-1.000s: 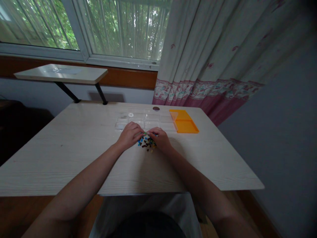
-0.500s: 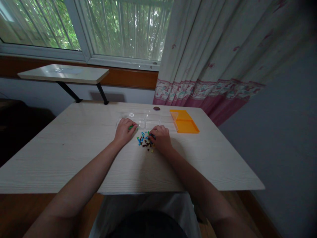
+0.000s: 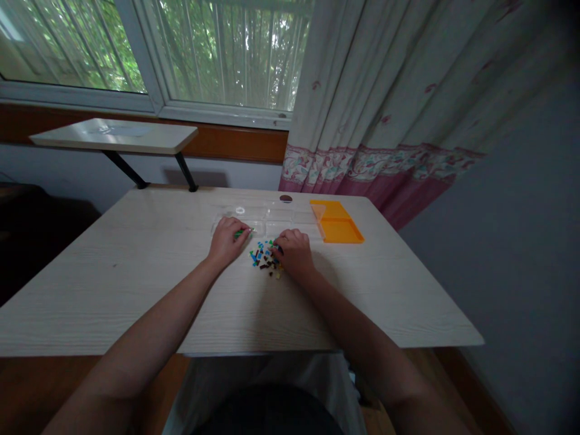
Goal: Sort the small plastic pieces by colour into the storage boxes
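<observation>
Right hand (image 3: 293, 251), fingers curled, rests at the right side of a loose heap of small blue, brown, green and yellow pieces (image 3: 261, 256) on the pale wood-grain table (image 3: 376, 290); its grip cannot be told. Left hand (image 3: 226, 240), thumb near fingers, is at a clear plastic compartment tray (image 3: 278, 228); green bits (image 3: 238, 233) show there, whether pinched or lying loose is unclear. Most visible pieces lie mixed, outside the tray. Its right end meets a flat orange plastic case (image 3: 343, 231). Beyond stand a white shelf on black legs (image 3: 167, 140), a floral curtain (image 3: 371, 90) and a window (image 3: 226, 54).
</observation>
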{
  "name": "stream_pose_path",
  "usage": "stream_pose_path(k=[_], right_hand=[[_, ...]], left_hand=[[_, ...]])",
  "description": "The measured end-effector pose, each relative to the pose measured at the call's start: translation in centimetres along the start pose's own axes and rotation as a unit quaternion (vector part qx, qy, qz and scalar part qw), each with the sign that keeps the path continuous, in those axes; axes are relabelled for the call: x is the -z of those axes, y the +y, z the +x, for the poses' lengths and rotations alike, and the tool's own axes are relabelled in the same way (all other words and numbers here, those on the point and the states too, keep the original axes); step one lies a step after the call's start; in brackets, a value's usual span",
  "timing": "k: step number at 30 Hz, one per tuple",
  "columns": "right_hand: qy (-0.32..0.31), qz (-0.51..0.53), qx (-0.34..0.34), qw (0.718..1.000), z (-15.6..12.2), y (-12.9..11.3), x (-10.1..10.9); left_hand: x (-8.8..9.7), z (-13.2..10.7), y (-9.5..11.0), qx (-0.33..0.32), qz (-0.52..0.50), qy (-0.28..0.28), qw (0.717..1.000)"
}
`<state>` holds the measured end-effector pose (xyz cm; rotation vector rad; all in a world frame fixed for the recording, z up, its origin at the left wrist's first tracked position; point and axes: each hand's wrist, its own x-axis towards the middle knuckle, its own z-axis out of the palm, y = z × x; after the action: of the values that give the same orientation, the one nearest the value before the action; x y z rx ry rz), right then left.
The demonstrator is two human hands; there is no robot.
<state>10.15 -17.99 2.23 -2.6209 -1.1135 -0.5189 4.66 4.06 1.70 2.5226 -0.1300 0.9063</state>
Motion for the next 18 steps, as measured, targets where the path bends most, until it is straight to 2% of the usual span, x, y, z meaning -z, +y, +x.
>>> stream_pose_path(k=[9, 18], right_hand=[[0.009, 0.035, 0.01, 0.999, 0.1, -0.4, -0.2], [0.047, 0.166, -0.053, 0.984, 0.1, 0.3, -0.7]], left_hand=[[0.0, 0.0, -0.1, 0.007, 0.003, 0.0, 1.0], [-0.3, -0.1, -1.0, 0.084, 0.046, 0.046, 0.994]])
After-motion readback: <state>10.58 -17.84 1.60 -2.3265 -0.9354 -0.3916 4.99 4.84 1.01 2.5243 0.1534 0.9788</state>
